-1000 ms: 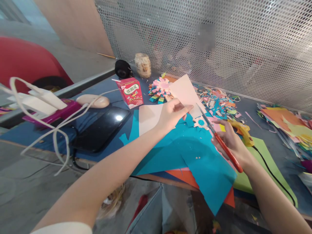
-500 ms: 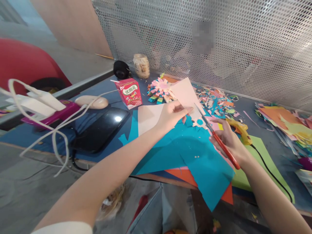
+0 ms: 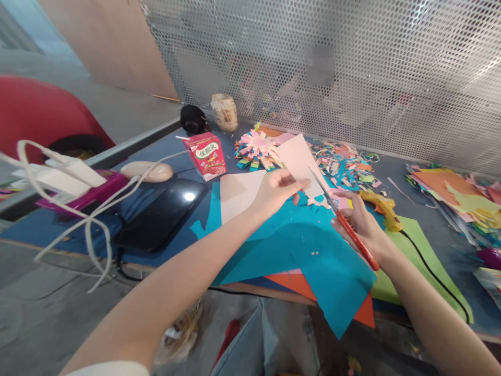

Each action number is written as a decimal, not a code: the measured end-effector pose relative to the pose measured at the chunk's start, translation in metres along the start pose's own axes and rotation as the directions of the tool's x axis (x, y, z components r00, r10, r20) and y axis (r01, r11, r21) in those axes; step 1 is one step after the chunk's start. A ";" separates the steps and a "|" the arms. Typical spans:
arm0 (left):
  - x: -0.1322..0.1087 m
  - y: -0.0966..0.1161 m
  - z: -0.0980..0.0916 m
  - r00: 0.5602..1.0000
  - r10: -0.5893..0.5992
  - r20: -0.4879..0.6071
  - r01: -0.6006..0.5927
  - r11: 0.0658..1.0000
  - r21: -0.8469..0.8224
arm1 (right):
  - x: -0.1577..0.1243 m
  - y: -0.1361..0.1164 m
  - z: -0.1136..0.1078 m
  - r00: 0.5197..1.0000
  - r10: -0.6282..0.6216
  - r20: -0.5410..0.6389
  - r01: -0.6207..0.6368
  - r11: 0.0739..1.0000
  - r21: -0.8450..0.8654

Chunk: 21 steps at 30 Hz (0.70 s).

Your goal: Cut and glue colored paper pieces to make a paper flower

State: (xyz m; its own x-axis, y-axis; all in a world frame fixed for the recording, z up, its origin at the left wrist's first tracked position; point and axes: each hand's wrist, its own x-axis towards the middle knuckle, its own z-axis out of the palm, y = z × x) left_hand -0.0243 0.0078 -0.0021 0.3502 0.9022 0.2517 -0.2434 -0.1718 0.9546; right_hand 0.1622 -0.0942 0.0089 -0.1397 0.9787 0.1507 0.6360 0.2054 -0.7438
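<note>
Between thumb and fingers, my left hand [image 3: 279,190] pinches a pale pink sheet of paper [image 3: 299,159] above the table. Red-handled scissors [image 3: 350,230] are gripped in my right hand [image 3: 362,222], their blades at the right edge of that sheet. Below both hands lies a large blue paper sheet [image 3: 270,250]. A second pale sheet [image 3: 238,193] rests under my left wrist. Behind the held sheet sits a fringed paper flower [image 3: 258,149] in pink and several other colours. Small pale scraps [image 3: 319,201] lie just below the blades.
Paper clippings [image 3: 344,162] are heaped behind my right hand, near a yellow glue gun [image 3: 385,209] on green paper [image 3: 420,261]. A pink drink carton [image 3: 207,156], a black phone [image 3: 164,214], and a purple power strip [image 3: 90,190] with white cables stand left. Perforated metal [image 3: 250,57] borders the back.
The whole view has shifted slightly. My left hand still pinches the pale sheet, and the scissors remain at its right edge with little visible movement.
</note>
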 end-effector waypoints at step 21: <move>-0.005 0.001 0.006 0.998 -0.011 0.055 0.014 0.998 -0.055 | 0.000 -0.003 0.004 0.998 0.070 -0.005 -0.070 0.997 0.041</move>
State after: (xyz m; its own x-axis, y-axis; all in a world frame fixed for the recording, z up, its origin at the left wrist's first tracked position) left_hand -0.0211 0.0008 -0.0015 0.4018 0.8810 0.2498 -0.2882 -0.1372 0.9477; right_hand 0.1573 -0.0953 0.0088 -0.0913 0.9906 0.1015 0.6127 0.1362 -0.7785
